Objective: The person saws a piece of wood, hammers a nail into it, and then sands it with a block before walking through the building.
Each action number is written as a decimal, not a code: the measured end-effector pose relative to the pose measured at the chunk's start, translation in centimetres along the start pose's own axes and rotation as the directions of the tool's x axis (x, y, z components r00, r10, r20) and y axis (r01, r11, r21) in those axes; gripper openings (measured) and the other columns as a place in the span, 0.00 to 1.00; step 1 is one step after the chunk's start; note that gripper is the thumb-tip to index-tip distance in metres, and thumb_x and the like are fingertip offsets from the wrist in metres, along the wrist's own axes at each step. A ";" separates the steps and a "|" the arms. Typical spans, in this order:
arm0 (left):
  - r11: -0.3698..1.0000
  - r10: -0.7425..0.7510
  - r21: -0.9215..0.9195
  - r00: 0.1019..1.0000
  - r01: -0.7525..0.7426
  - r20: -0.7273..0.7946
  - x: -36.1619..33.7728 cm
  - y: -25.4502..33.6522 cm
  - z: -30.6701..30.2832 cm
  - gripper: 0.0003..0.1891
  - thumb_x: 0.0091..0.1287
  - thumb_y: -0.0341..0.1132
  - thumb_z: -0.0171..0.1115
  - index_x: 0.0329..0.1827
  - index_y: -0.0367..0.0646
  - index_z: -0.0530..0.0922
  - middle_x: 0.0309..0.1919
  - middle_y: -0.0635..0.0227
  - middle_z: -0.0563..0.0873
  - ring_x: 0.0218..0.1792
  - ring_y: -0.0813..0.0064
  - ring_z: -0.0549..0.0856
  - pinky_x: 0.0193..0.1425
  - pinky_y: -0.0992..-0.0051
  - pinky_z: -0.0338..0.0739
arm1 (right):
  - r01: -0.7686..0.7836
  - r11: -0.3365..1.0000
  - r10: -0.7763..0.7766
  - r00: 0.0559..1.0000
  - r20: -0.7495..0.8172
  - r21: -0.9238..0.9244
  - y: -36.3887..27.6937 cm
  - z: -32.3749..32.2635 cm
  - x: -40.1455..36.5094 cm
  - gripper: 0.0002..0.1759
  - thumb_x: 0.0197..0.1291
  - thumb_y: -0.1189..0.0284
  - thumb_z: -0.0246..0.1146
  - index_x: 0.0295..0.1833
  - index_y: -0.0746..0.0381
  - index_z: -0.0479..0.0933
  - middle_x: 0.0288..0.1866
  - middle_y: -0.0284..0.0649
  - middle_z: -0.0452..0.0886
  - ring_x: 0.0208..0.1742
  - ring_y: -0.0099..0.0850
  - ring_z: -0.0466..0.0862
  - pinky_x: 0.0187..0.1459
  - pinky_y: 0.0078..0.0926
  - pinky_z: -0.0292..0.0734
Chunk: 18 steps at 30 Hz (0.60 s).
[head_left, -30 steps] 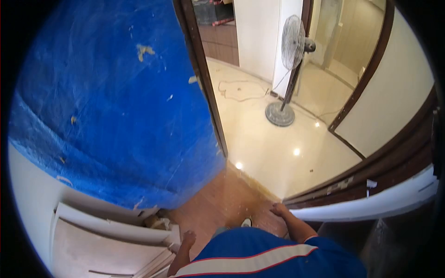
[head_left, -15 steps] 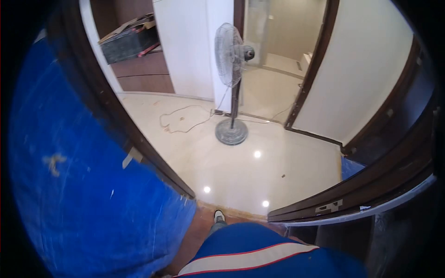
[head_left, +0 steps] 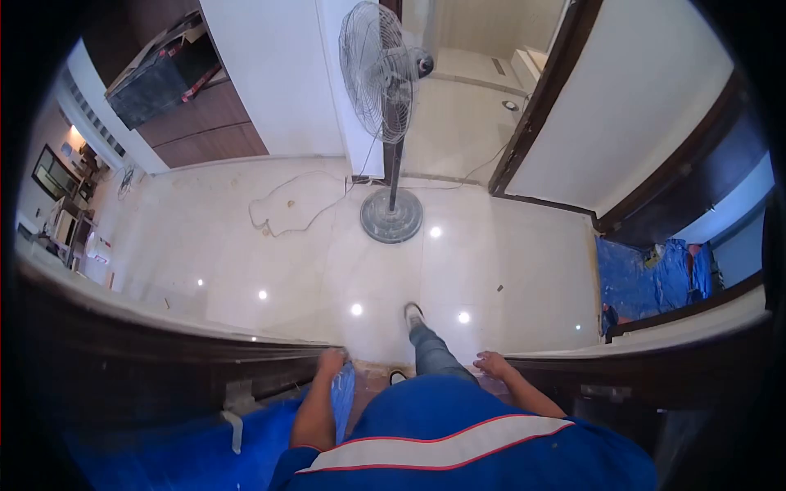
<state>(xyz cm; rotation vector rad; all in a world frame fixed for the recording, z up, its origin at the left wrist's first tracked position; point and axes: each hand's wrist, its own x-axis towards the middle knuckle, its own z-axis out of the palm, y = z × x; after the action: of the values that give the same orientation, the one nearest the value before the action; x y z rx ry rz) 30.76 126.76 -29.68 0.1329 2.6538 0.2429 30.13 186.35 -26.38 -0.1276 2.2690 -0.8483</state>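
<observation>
My left hand [head_left: 332, 360] is low in the head view, right at the end of the dark wooden door frame [head_left: 282, 353] on the left. It looks smeared, and its fingers do not show clearly. Beside the right door frame [head_left: 557, 372], my right hand [head_left: 491, 365] has its fingers loosely bent and apart, with nothing in them. Between the hands, my leg in jeans [head_left: 438, 353] reaches forward over the threshold, its shoe [head_left: 413, 314] on the pale tiled floor [head_left: 508, 245].
A pedestal fan [head_left: 392, 214] stands ahead, its cord [head_left: 315, 219] looped on the floor. Behind it a doorway leads to a tiled room. A black box [head_left: 160, 86] rests in a cabinet niche at the left. Blue sheeting [head_left: 634, 282] covers the floor through the right-hand opening.
My view has moved forward and turned, so more of the room at the left shows. Both hands have come into view, and one leg has stepped past the threshold.
</observation>
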 end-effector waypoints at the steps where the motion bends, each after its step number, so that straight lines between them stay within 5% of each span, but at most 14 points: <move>1: 0.991 -0.022 -0.135 0.998 0.013 -0.064 2.0 -0.4 0.5 0.17 0.75 0.42 0.56 0.47 0.43 0.91 0.46 0.50 0.92 0.52 0.49 0.91 0.59 0.49 0.85 | -0.155 0.970 0.157 0.988 0.007 0.186 -1.3 -0.5 0.7 0.33 0.67 0.47 0.65 0.67 0.59 0.83 0.70 0.57 0.82 0.68 0.52 0.83 0.70 0.42 0.77; 2: 0.964 -0.055 -0.267 0.990 0.018 -0.132 3.8 -0.7 0.3 0.17 0.76 0.42 0.55 0.46 0.43 0.91 0.46 0.49 0.92 0.51 0.48 0.91 0.58 0.48 0.85 | -0.137 0.990 0.138 0.988 0.067 -0.025 2.5 0.5 3.6 0.32 0.67 0.47 0.66 0.67 0.59 0.83 0.69 0.57 0.83 0.68 0.51 0.83 0.69 0.42 0.77; 4: 0.995 0.019 -0.099 0.999 -0.022 -0.027 5.0 0.5 -0.9 0.17 0.75 0.42 0.55 0.45 0.42 0.91 0.46 0.47 0.92 0.49 0.46 0.91 0.56 0.47 0.85 | -0.009 0.902 0.100 0.977 0.188 -0.431 10.2 2.4 9.2 0.32 0.66 0.48 0.67 0.67 0.58 0.84 0.67 0.55 0.84 0.66 0.51 0.85 0.68 0.43 0.79; 9: 0.992 0.094 -0.111 0.960 -0.066 0.263 4.1 0.6 -1.9 0.17 0.74 0.42 0.56 0.40 0.41 0.90 0.44 0.48 0.92 0.46 0.46 0.92 0.51 0.48 0.86 | -0.474 0.870 0.492 0.816 0.303 -0.135 10.6 -2.6 14.5 0.32 0.65 0.47 0.66 0.63 0.60 0.85 0.62 0.52 0.88 0.63 0.50 0.87 0.65 0.46 0.80; 10: 0.991 0.069 -0.131 0.952 -0.031 0.297 3.9 0.0 -2.7 0.17 0.74 0.42 0.56 0.40 0.41 0.90 0.44 0.49 0.92 0.46 0.47 0.92 0.51 0.48 0.86 | -0.508 0.858 0.503 0.799 0.329 -0.079 8.8 -4.2 16.7 0.32 0.65 0.46 0.65 0.62 0.61 0.86 0.61 0.51 0.88 0.63 0.50 0.87 0.64 0.47 0.81; 13: 0.976 -0.084 -0.166 0.951 0.138 0.297 3.4 -2.0 -5.8 0.17 0.73 0.43 0.57 0.40 0.43 0.91 0.42 0.51 0.92 0.46 0.49 0.92 0.50 0.48 0.87 | -0.256 0.800 0.473 0.825 0.308 -0.542 -0.7 -12.9 25.9 0.32 0.66 0.44 0.62 0.57 0.62 0.88 0.59 0.53 0.89 0.62 0.51 0.87 0.64 0.48 0.81; 15: 0.960 -0.182 -0.161 0.947 0.229 0.264 3.3 -3.4 -7.5 0.16 0.72 0.43 0.58 0.39 0.44 0.91 0.42 0.52 0.92 0.46 0.50 0.93 0.50 0.48 0.87 | -0.014 0.820 0.154 0.968 0.197 -0.572 -2.9 -14.5 32.5 0.32 0.68 0.43 0.61 0.51 0.63 0.88 0.55 0.54 0.89 0.55 0.52 0.88 0.59 0.51 0.82; 18: 0.944 -0.272 -0.136 0.944 0.299 0.189 4.3 -5.7 -10.1 0.15 0.71 0.44 0.60 0.39 0.46 0.92 0.40 0.54 0.93 0.46 0.52 0.93 0.50 0.49 0.87 | -0.126 0.864 0.178 0.982 0.060 -0.488 -13.2 -19.8 39.6 0.33 0.68 0.46 0.61 0.58 0.66 0.85 0.63 0.58 0.86 0.67 0.53 0.83 0.70 0.47 0.78</move>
<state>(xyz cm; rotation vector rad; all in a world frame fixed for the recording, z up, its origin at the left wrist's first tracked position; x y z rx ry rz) 22.02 120.22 -23.88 -0.2740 2.4344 0.3338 -14.25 174.19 -30.69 -0.2090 2.3105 -0.1715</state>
